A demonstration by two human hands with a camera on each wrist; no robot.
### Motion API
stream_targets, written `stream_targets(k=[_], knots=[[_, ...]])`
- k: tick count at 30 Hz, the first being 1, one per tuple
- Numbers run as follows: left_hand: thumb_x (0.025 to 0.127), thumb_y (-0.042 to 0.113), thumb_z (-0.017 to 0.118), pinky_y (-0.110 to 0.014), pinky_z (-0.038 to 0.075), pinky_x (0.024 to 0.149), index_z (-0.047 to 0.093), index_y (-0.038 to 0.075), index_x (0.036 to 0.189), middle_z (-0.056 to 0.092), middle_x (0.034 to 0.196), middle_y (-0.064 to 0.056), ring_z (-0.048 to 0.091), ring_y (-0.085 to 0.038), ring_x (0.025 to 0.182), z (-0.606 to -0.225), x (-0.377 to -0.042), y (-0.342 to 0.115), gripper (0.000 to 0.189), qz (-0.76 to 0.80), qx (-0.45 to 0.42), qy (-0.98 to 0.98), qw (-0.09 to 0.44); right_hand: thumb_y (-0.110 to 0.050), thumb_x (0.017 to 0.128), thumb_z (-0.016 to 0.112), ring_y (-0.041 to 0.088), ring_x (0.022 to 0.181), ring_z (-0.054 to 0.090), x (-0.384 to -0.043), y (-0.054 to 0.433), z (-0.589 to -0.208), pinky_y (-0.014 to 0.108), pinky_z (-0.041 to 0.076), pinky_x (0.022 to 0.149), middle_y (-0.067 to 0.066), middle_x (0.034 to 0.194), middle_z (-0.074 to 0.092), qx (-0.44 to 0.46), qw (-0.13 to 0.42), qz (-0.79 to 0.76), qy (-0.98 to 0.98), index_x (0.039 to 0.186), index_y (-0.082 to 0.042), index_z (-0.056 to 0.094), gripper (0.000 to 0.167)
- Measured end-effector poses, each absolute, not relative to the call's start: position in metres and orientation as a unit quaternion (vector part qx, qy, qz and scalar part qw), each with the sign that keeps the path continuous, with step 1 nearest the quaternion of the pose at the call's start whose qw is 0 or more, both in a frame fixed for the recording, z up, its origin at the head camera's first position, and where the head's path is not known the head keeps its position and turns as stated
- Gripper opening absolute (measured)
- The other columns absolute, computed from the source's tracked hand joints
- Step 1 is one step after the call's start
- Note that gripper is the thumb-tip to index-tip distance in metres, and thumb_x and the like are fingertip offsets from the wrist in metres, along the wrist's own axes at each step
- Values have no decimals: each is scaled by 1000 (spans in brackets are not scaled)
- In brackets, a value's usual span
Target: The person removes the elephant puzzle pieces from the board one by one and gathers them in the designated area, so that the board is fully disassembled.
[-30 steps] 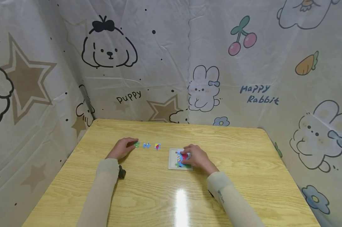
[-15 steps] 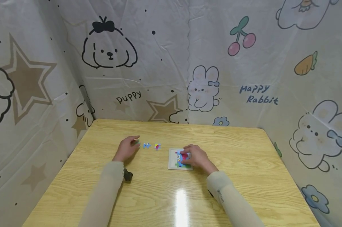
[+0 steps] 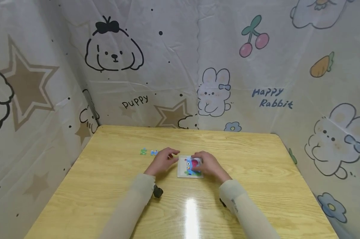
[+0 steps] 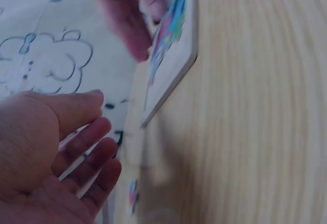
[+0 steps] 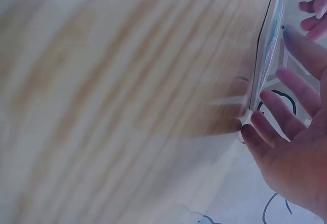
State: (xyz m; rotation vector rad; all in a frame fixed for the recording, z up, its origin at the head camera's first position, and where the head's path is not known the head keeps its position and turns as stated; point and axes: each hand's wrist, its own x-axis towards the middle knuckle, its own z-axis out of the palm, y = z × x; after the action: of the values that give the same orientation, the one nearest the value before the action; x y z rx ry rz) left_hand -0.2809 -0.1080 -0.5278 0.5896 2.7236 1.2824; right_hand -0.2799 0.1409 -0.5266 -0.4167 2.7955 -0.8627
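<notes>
My left hand (image 3: 163,161) hovers at the left edge of a small white puzzle board (image 3: 181,170). Its fingers are spread and relaxed with nothing in them, as the left wrist view confirms. On the board's right part lies a partly assembled jigsaw picture (image 3: 189,166) in blue, red and green. My right hand (image 3: 210,166) is over the board's right side, fingers loosely bent around its edge, holding no loose piece. A green jigsaw piece (image 3: 143,151) and a blue jigsaw piece (image 3: 154,152) lie left of the board. A small colourful jigsaw piece (image 4: 133,196) shows near my left fingers.
The wooden table (image 3: 239,149) carries the board and pieces. A fabric curtain (image 3: 174,43) printed with cartoon animals encloses its back and sides. Black wrist devices, such as the left one (image 3: 158,191), sit at both cuffs.
My left hand has moved right from the green piece to the board, leaving that piece on the table. It now covers the yellow-red piece in the head view. My right hand has barely shifted.
</notes>
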Motion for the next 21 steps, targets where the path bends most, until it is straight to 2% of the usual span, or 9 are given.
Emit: stream_targets(k=[4, 8, 12, 15, 21], knots=[[102, 15, 66, -43, 56, 93, 70, 6, 132, 70, 126, -9, 65, -22, 104, -536, -280, -93, 31, 415, 196, 887, 56, -28, 87, 86, 36, 132, 52, -279, 141, -528, 55, 43, 115, 14, 141, 59, -128, 78, -289, 945, 133, -12, 71, 51], [102, 15, 67, -44, 56, 97, 71, 6, 131, 71, 127, -9, 67, -24, 109, -541, -282, -83, 30, 399, 207, 892, 56, -28, 85, 88, 28, 113, 57, -277, 142, -529, 46, 52, 101, 12, 128, 59, -104, 65, -294, 948, 132, -10, 71, 53], [100, 13, 69, -46, 54, 102, 71, 7, 130, 71, 129, -10, 65, -27, 115, -543, -283, -78, 31, 390, 203, 897, 47, -27, 83, 89, 23, 100, 57, -277, 143, -530, 40, 54, 90, 11, 123, 57, -90, 74, -305, 945, 132, -8, 70, 56], [98, 13, 72, -45, 53, 102, 72, 9, 128, 72, 128, -9, 64, -27, 114, -543, -284, -75, 31, 383, 200, 901, 40, -27, 83, 89, 22, 99, 56, -277, 143, -529, 39, 54, 89, 11, 124, 56, -86, 78, -308, 944, 132, -8, 70, 56], [96, 13, 73, -41, 53, 93, 76, 10, 122, 76, 118, -4, 62, -21, 102, -542, -285, -70, 27, 368, 199, 907, 32, -27, 83, 89, 23, 101, 58, -277, 142, -529, 41, 55, 91, 11, 123, 55, -81, 75, -307, 945, 128, -7, 72, 52]])
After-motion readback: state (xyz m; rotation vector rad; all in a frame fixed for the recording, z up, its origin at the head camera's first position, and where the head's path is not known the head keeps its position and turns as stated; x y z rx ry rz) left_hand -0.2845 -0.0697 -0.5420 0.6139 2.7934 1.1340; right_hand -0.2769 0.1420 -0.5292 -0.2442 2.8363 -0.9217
